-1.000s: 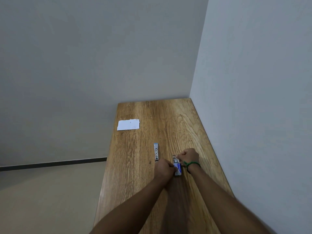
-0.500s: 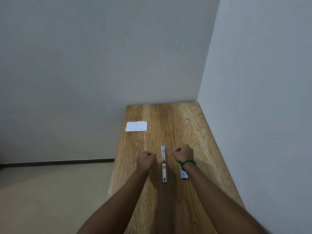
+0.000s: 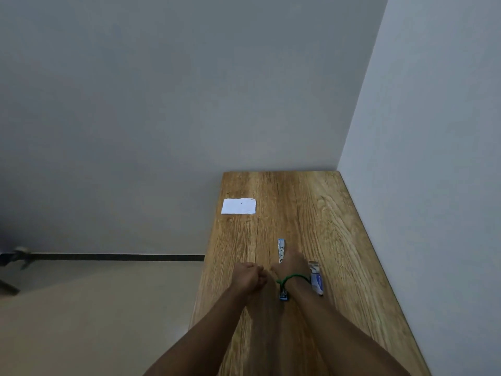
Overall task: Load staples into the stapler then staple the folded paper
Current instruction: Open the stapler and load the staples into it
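Both forearms reach over the wooden tabletop (image 3: 325,213). Left hand (image 3: 248,275) curled into a loose fist, nothing visibly in its grip, just left of the stapler (image 3: 281,252). Right hand (image 3: 291,264) lies on the opened stapler, covering its middle; near blue end pokes out below the wrist, metal far end beyond the fingers. Whether that grip closes on it, cannot tell. Green band (image 3: 291,278) on right wrist. Staple box (image 3: 316,278) just right of that wrist. Folded paper (image 3: 239,206) well apart, at the far left edge.
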